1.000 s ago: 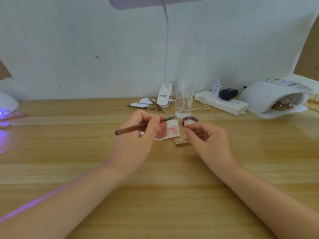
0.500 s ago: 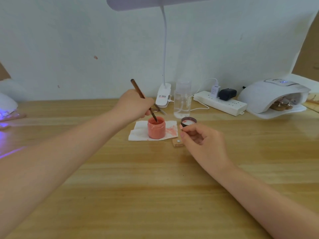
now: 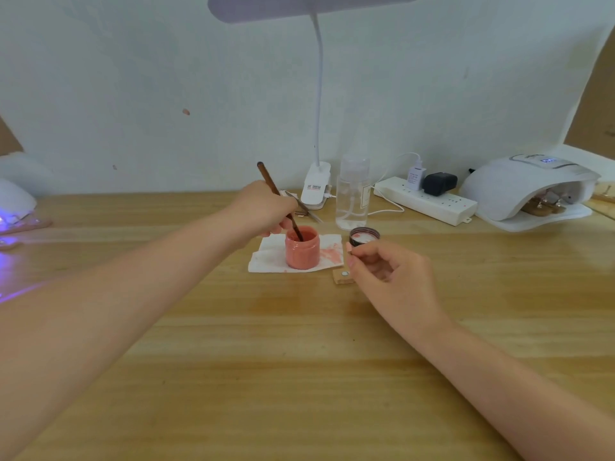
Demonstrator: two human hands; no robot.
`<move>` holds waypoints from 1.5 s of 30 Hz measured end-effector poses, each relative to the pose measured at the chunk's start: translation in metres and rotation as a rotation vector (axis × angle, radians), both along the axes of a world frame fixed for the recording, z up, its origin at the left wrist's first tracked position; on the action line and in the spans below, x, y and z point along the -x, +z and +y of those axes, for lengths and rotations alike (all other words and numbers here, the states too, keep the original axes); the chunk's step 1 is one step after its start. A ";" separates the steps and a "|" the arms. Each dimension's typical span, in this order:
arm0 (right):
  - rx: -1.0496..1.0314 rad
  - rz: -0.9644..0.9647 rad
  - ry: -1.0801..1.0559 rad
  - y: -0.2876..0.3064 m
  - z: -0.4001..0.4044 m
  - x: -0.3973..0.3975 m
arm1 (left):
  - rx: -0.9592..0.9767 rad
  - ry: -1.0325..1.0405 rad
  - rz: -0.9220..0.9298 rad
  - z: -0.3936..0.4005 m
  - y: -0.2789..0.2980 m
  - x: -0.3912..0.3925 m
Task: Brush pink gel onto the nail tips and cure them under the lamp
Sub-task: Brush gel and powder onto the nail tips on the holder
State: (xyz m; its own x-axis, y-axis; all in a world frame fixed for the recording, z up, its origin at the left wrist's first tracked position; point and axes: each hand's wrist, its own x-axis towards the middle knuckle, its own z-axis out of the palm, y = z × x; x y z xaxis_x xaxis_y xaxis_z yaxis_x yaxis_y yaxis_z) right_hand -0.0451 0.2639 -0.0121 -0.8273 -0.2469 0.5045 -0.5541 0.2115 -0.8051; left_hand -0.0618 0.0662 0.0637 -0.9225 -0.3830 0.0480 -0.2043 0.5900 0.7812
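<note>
We see a wooden tabletop (image 3: 299, 377) against a pale wall (image 3: 133, 78). At the back there's a white clip-on desk lamp (image 3: 315, 189) with a bendy neck, and just to its right a clear plastic bottle (image 3: 352, 194). Further right a white power strip (image 3: 429, 201) has a white charger (image 3: 416, 176) and a black adapter (image 3: 439, 184) plugged in. Small scissors (image 3: 304, 206) lie near the lamp base.

Head view; downward, over table (image 3: 299, 377)
</note>
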 end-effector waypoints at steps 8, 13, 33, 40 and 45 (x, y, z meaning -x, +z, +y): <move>-0.003 -0.009 -0.003 0.001 0.000 -0.001 | -0.418 0.158 0.084 -0.019 0.000 -0.006; 0.005 0.006 -0.009 -0.002 0.000 0.003 | -0.536 0.193 0.078 -0.029 -0.007 -0.014; -0.011 0.008 -0.025 -0.002 0.002 0.004 | -0.886 0.197 0.014 -0.041 -0.026 -0.023; 0.010 0.020 -0.039 -0.003 0.000 0.006 | -0.907 0.259 0.144 -0.052 -0.031 -0.028; 0.013 0.026 -0.045 -0.003 0.001 0.006 | -0.820 0.178 0.437 -0.026 -0.017 -0.036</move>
State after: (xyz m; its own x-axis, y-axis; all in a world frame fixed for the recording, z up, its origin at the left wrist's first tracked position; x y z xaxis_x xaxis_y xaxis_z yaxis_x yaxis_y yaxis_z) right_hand -0.0515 0.2652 -0.0152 -0.8240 -0.2032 0.5289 -0.5650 0.2263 -0.7934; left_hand -0.0254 0.0405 0.0465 -0.8112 -0.5840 0.0284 0.1701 -0.1893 0.9671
